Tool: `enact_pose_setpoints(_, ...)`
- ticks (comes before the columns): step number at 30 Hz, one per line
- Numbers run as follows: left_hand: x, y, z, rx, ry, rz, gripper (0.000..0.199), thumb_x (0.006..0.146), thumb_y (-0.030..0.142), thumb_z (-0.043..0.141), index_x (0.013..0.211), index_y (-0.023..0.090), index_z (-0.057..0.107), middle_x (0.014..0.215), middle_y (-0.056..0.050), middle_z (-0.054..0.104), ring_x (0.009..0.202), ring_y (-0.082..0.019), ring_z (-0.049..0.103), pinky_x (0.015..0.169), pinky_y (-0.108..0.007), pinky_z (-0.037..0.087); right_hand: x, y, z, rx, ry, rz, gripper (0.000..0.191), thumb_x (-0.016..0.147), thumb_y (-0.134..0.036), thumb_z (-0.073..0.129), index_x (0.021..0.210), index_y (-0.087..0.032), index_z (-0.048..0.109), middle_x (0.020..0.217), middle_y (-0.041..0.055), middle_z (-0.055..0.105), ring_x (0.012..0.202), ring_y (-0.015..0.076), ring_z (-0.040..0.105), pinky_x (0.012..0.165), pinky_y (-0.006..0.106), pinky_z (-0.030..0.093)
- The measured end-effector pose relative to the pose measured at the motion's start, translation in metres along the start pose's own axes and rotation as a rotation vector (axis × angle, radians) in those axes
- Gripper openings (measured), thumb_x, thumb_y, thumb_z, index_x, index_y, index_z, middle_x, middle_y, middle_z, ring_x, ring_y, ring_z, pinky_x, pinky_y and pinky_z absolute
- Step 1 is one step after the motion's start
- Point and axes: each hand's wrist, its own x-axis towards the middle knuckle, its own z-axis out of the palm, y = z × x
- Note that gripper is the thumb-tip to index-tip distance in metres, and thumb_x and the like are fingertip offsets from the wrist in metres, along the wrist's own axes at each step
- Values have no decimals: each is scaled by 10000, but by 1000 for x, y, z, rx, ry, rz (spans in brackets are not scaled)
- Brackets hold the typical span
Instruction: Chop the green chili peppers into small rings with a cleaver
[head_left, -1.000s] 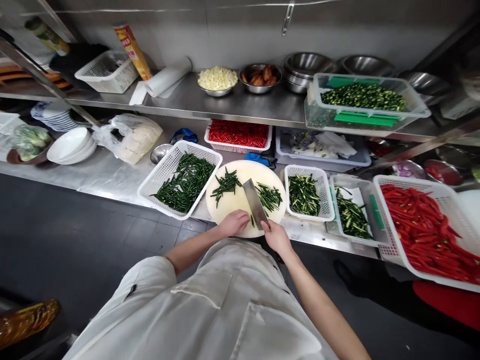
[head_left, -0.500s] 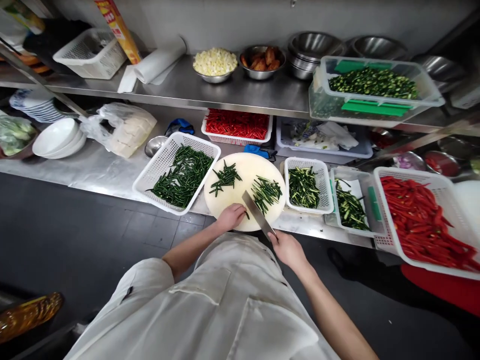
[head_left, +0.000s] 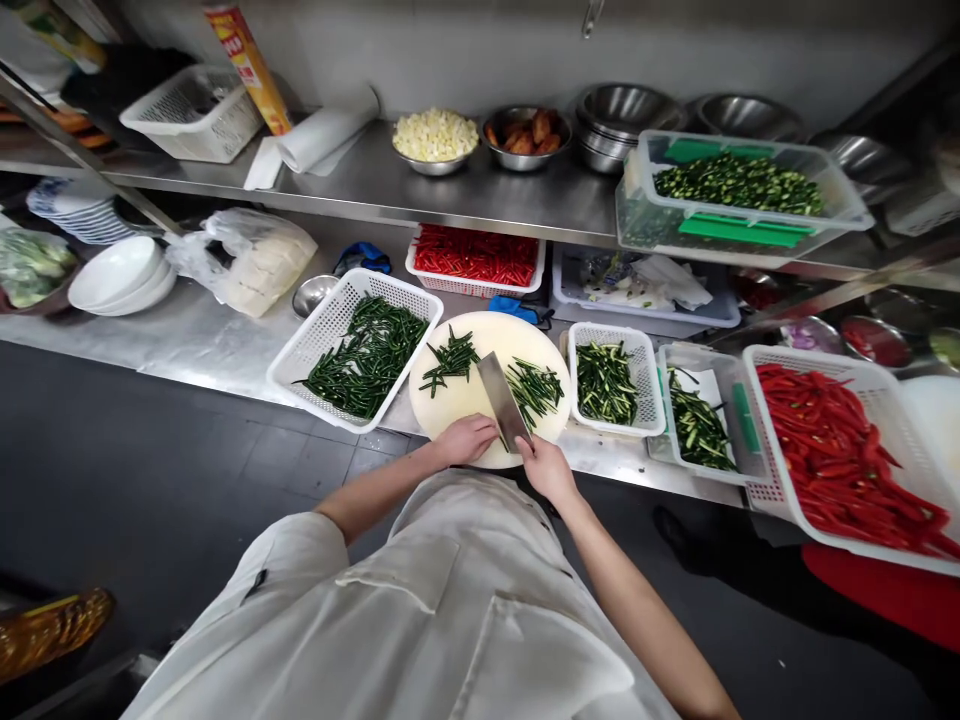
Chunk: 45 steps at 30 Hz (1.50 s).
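Observation:
A round white cutting board (head_left: 450, 402) lies in front of me. My right hand (head_left: 548, 468) grips a cleaver (head_left: 502, 400), its broad blade tilted over the board. Close against the blade, my left hand (head_left: 466, 438) is closed, fingertips pressing a green chili pepper on the board; the pepper is mostly hidden. Whole slim green chilies (head_left: 450, 362) lie in a small pile at the board's left. Split green chilies (head_left: 535, 388) lie at its right, partly behind the blade.
Left of the board stands a white basket (head_left: 289, 372) of green chilies. At the right are a small basket (head_left: 660, 418) of split chilies, a clear tub (head_left: 750, 465) and a large basket (head_left: 784, 490) of red chilies. A steel shelf (head_left: 450, 205) runs above; a person's dark leg (head_left: 742, 560) is at right.
My right hand and the cleaver have moved left, bringing the blade up to my left fingertips, with more of its flat face showing. The chili piece at those fingertips is now largely covered.

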Motion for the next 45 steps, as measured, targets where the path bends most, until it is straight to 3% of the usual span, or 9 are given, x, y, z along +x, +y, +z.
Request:
enact_pose_setpoints(3, -18, -29, -34, 158, 151, -196, 303, 1042, 163, 506, 1226, 222, 740, 1235, -130, 687, 1186, -265, 631, 1054, -444, 560, -13, 14, -1, 73, 11, -60, 430, 1133, -444, 348, 1039, -219, 701, 1000, 102, 788, 975, 264, 731, 817, 292, 451)
enact_pose_setpoints(7, -46, -64, -67, 362, 262, -490, 397, 994, 105, 518, 1290, 248, 741, 1268, -139, 640, 1208, -288, 602, 1064, -464, 556, -41, 44, 3, 77, -145, -110, 419, 1103, -477, 388, 940, -241, 693, 945, 81, 788, 918, 272, 736, 783, 297, 453)
enact_pose_setpoints(12, -43, -50, -43, 267, 175, -373, 259, 1067, 258, 554, 1222, 282, 761, 1211, -97, 646, 1150, -243, 631, 1001, -387, 593, -50, 61, 9, 176, -164, -31, 449, 1093, -495, 389, 849, -239, 666, 898, 68, 787, 892, 278, 741, 756, 294, 462)
enact_pose_setpoints(17, -9, -4, 5, 16, 1, -27, 274, 1096, 228, 505, 1255, 248, 727, 1225, -91, 695, 1212, -225, 638, 1107, -399, 563, -51, 37, 1, 40, -82, 56, 397, 1116, -435, 388, 1030, -233, 719, 1006, 103, 806, 988, 281, 753, 778, 286, 441)
enact_pose_setpoints(21, 6, 10, 18, -71, -42, 21, 297, 1104, 225, 469, 1289, 222, 700, 1258, -105, 706, 1222, -226, 651, 1097, -408, 574, -61, 23, -17, -144, -120, 93, 374, 1126, -421, 402, 1109, -236, 727, 992, 120, 804, 933, 284, 756, 749, 302, 414)
enact_pose_setpoints(26, 5, 8, 18, -92, -46, -5, 305, 1101, 218, 451, 1276, 216, 701, 1274, -104, 708, 1226, -223, 657, 1106, -402, 567, -65, 29, -26, -147, -170, 67, 349, 1121, -403, 437, 1065, -234, 738, 968, 109, 801, 912, 272, 748, 720, 303, 388)
enact_pose_setpoints(35, 0, 2, 1, -42, 4, -5, 239, 1069, 209, 499, 1178, 218, 710, 1173, -108, 699, 1142, -233, 662, 1008, -390, 596, 13, -7, -7, -54, -25, -4, 389, 1150, -380, 407, 1127, -177, 739, 1117, 135, 794, 1057, 243, 720, 848, 279, 422)
enact_pose_setpoints(40, -33, -41, -41, 125, 384, -469, 266, 1033, 199, 556, 1276, 208, 662, 1287, -146, 632, 1301, -281, 605, 1152, -471, 540, -27, 21, -10, -35, -111, -99, 394, 1142, -425, 396, 1075, -223, 728, 1006, 85, 796, 948, 238, 725, 771, 278, 405)
enact_pose_setpoints(45, -36, -47, -38, 110, 246, -423, 189, 1060, 218, 532, 1148, 215, 700, 1206, -119, 682, 1218, -263, 641, 1109, -448, 570, -52, 49, -12, -54, -226, -55, 409, 1127, -435, 406, 1004, -237, 743, 1007, 74, 805, 948, 253, 733, 741, 282, 403)
